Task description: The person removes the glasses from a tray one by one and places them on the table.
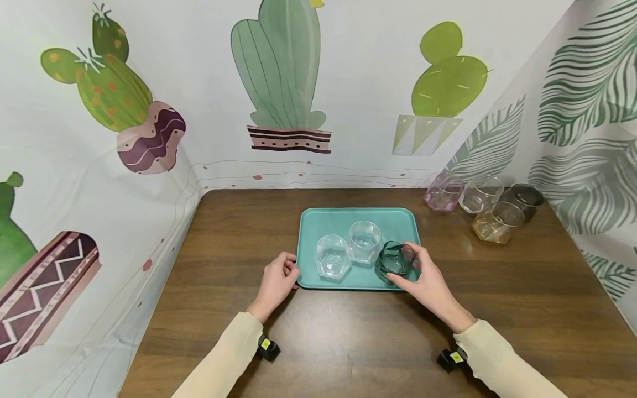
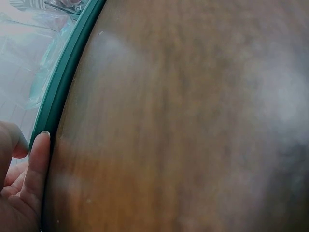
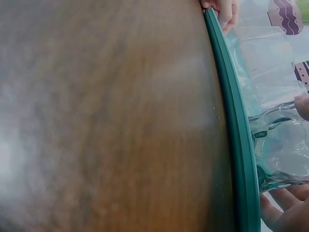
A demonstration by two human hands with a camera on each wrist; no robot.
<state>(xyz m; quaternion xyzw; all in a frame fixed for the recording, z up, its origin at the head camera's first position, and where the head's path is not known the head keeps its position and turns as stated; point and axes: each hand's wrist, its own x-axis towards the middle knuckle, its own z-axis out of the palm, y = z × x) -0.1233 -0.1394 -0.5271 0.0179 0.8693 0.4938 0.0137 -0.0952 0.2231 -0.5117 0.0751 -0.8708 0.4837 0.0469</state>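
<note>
A teal tray (image 1: 343,218) lies on the wooden table with two clear faceted glasses on it, one to the left (image 1: 332,262) and one behind it to the right (image 1: 365,237). At the tray's front right corner stands a dark green-tinted glass (image 1: 393,262). My right hand (image 1: 423,279) grips this tinted glass from the right, thumb at the front and fingers round the far side. My left hand (image 1: 280,276) holds the tray's left edge near the front corner with curled fingers. In the left wrist view, a fingertip (image 2: 42,140) presses against the tray's outer rim (image 2: 58,87).
At the back right of the table stand a pink glass (image 1: 443,193), a clear glass (image 1: 480,194), a dark grey glass (image 1: 525,199) and an amber glass (image 1: 497,221), close together. A cactus-patterned cloth (image 1: 358,110) hangs behind the table (image 1: 239,232).
</note>
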